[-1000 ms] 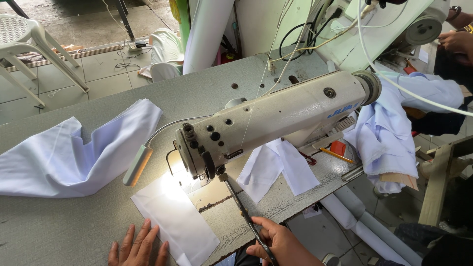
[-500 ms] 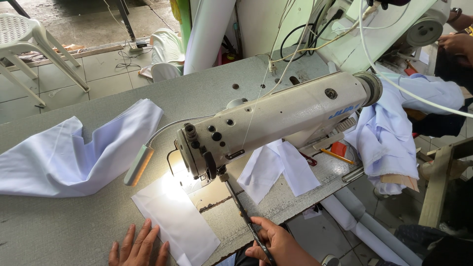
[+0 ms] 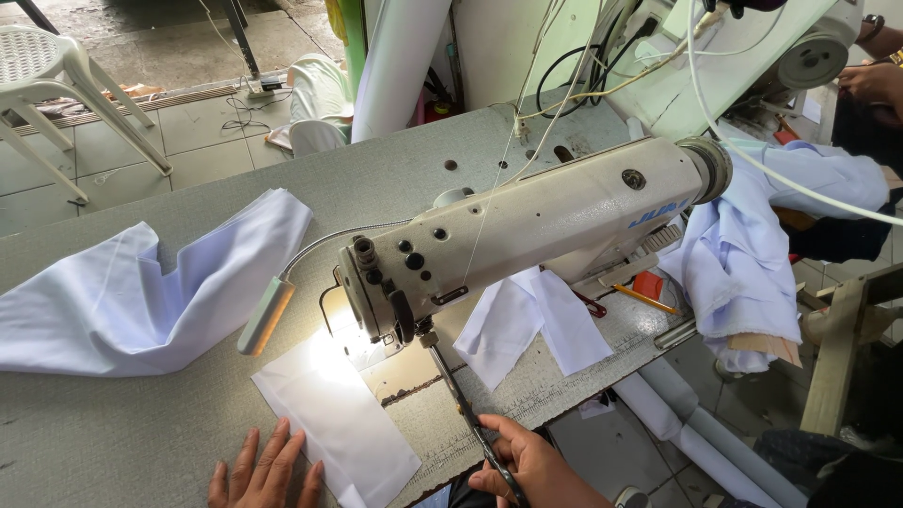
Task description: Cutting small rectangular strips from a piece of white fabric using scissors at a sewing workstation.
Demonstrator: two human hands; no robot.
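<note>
bare grey table (image 3: 113, 433) left of left hand (image 3: 268, 470) lay open | sewing machine head (image 3: 527, 230) overhung centre, blocked reach from above | lamp arm (image 3: 268, 315) hung low over white fabric piece (image 3: 339, 423) | scissors (image 3: 461, 404) in right hand (image 3: 536, 466) filled gap under needle | folded cloth (image 3: 141, 292) crowded far left

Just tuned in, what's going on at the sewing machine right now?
A person sits at a sewing machine. The right hand holds scissors with the tips up by the needle area. The left hand lies flat on the table, touching a white fabric piece lit by the lamp. More white cloth lies to the left.
</note>
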